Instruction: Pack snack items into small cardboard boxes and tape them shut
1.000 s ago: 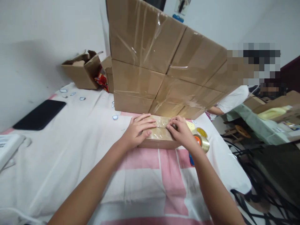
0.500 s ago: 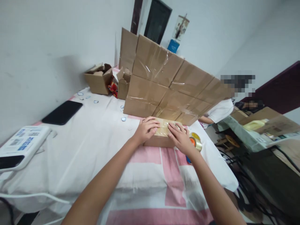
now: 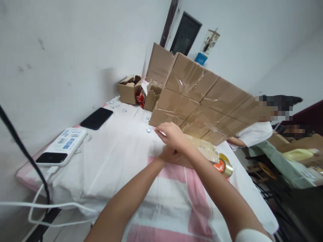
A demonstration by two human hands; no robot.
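A small taped cardboard box (image 3: 205, 149) lies on the cloth-covered table, clear tape shining on its top. My right hand (image 3: 171, 134) has crossed over to the box's left end, above my left hand. Its fingers stretch leftward, slightly bent, with a gap between them, and nothing shows in them. Low at that same end is my left hand (image 3: 168, 154), whose fingers are hidden behind the right hand and wrist. A roll of clear tape (image 3: 227, 168) with an orange core sits by the box's right end, partly behind my right forearm.
Behind the box rises a wall of stacked taped cartons (image 3: 199, 101). Open cartons (image 3: 128, 92) stand back left. A black phone (image 3: 97, 118), a white power bank (image 3: 63, 146) with a cable, and paper scraps (image 3: 148, 130) lie left. Another person's white sleeve (image 3: 256, 134) shows beyond the cartons.
My right hand has left the box's top right and moved left across it. My left hand has dropped lower at the left end. The view has shifted, so everything sits further right.
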